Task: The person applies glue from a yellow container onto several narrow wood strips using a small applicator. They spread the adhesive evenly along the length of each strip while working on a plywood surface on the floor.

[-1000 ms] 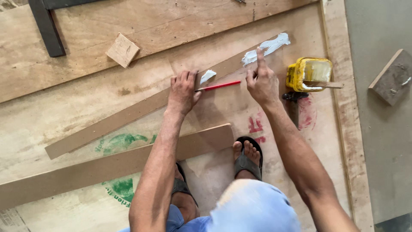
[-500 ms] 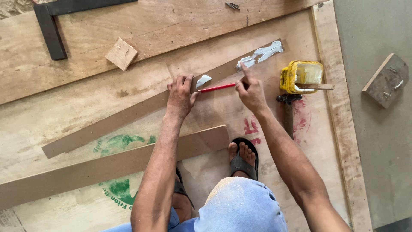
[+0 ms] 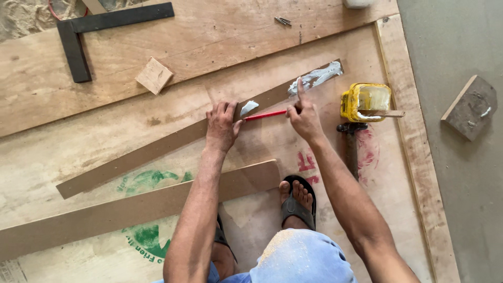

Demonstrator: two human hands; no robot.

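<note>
Head view looks down at a big plywood sheet on the floor. Near me lies a wide board, running left to right. Just beyond it lies a thin strip, slanting from near left to far right. My left hand lies flat on the strip, fingers spread, holding nothing. My right hand is just to the right of it. The first finger of that hand is stretched out, and its tip touches the white glue smeared on the far right end of the strip. A smaller blob of glue sits on the strip by my left hand. A red pencil lies between my hands; I cannot tell if my right hand grips its end.

To the right stands a yellow glue can with a stick across it. A hammer lies just near it. Far left are a black square and a small wood block. My foot in a sandal rests on the sheet.
</note>
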